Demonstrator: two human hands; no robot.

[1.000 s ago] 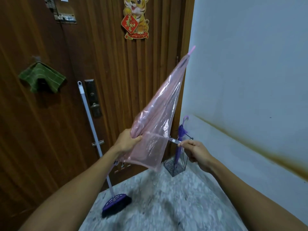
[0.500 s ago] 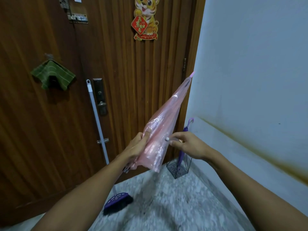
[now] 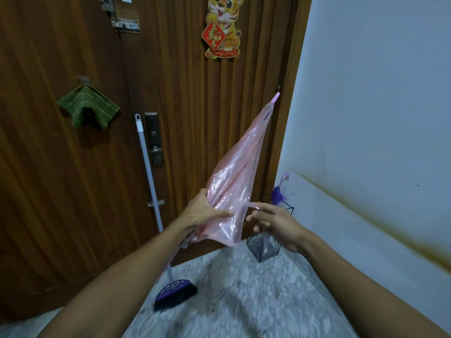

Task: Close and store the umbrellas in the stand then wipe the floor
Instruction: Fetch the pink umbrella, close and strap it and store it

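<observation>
- The left hand (image 3: 203, 212) grips the folded pink umbrella (image 3: 238, 181) around the gathered lower part of its canopy, with the thumb lying across the plastic toward the right.
- From this grip the pink umbrella goes up and to the right, tilted, and its pink tip (image 3: 276, 96) is in front of the edge of the wooden door (image 3: 185, 118).
- Below the grip the loose edge of the canopy hangs down, and the shaft continues down and to the left, under the left wrist; its handle I cannot see.
- The right hand (image 3: 275, 225) is just to the right of the grip, with the fingers spread and relaxed; it holds nothing. Its fingertips are near the thin closing strap (image 3: 252, 204) of the umbrella, but I cannot tell if they touch it.
- Behind the right hand, lower and to the right of the grip, the black wire stand (image 3: 264, 248) is on the floor in the corner between the door and the white wall (image 3: 366, 106).
- A purple umbrella (image 3: 278, 194) stands closed and upright in this stand, with its curved handle on top.
- Left of the grip and below it, a broom (image 3: 156, 211) leans against the door, with its purple head on the speckled floor (image 3: 244, 301).
- Far up and left of the grip, a green cloth (image 3: 89, 107) hangs on the door.
- Above the grip, a tiger decoration (image 3: 223, 26) is stuck on the door.
</observation>
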